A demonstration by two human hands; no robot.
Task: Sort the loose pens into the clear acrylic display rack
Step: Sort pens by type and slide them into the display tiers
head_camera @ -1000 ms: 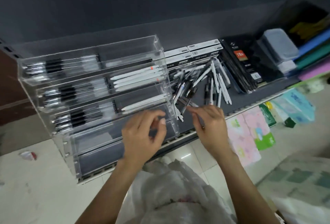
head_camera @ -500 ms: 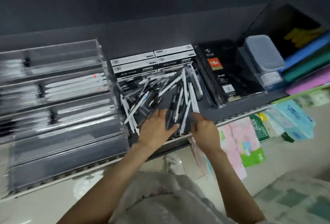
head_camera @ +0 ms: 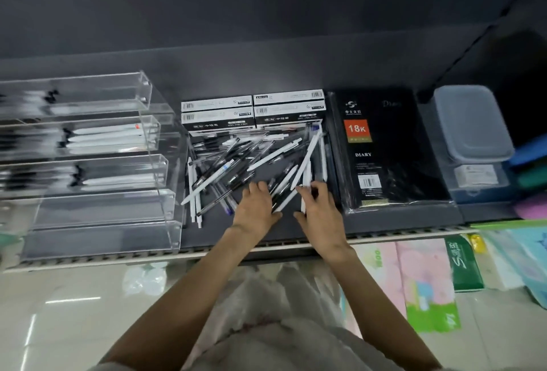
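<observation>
A pile of loose pens (head_camera: 245, 160), black and white ones mixed, lies on the dark shelf. To its left stands the clear acrylic display rack (head_camera: 161, 163). Its upper tiers hold black and white pens, and its two lowest tiers look empty. My left hand (head_camera: 256, 206) rests palm down on the pile's near edge, fingers spread over black pens. My right hand (head_camera: 319, 210) is at the pile's near right corner. Its thumb and fingers pinch a white pen (head_camera: 305, 184) that points away from me.
Boxed pens (head_camera: 251, 110) are stacked behind the pile. A black wrapped diary (head_camera: 381, 148) lies right of it, then grey plastic boxes (head_camera: 470, 128) and coloured folders (head_camera: 529, 154). The shelf's front edge (head_camera: 118, 255) runs below my wrists. Tissue packs (head_camera: 423, 279) sit lower right.
My hands left the rack's front and moved right onto the pen pile. The view swung right, so the rack now sits at the left edge.
</observation>
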